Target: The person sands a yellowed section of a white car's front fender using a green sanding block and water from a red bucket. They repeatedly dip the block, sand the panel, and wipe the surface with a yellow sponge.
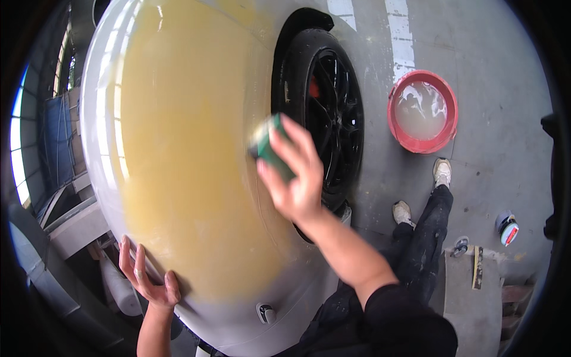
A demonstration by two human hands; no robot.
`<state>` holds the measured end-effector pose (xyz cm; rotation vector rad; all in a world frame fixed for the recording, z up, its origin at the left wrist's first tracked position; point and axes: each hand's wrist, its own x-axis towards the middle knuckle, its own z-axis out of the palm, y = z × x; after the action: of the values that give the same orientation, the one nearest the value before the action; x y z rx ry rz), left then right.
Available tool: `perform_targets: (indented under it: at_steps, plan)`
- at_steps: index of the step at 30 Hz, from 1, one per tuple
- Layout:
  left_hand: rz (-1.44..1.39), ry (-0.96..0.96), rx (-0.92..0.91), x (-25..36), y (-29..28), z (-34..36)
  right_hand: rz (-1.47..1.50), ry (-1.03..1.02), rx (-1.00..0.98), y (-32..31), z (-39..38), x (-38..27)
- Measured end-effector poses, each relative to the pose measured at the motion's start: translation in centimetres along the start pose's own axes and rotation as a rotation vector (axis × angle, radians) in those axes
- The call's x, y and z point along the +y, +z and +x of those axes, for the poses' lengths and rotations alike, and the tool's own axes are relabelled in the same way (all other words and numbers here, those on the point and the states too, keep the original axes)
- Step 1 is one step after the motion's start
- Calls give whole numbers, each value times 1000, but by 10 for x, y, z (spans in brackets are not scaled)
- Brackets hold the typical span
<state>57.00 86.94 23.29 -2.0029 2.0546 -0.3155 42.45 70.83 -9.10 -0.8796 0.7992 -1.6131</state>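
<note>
Low at left, the left hand (148,282) rests, fingers apart, on the edge of a pale grey car panel (217,324). At the right margin of its yellow patch (184,166) is a green block (275,159), long axis lost to blur, clamped between thumb and fingers of the nearer right hand (300,187), beside a black-spoked wheel (338,113); a red bucket (423,146) stands beyond.
</note>
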Motion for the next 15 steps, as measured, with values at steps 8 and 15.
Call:
perform_targets:
  at_steps: [8,15]
  plan:
    - [-11,-5,-21,-1,-1,-2,28,126,43,1,10,0]
    - [13,3,-6,-1,-1,-2,-81,151,115,7,65,53]
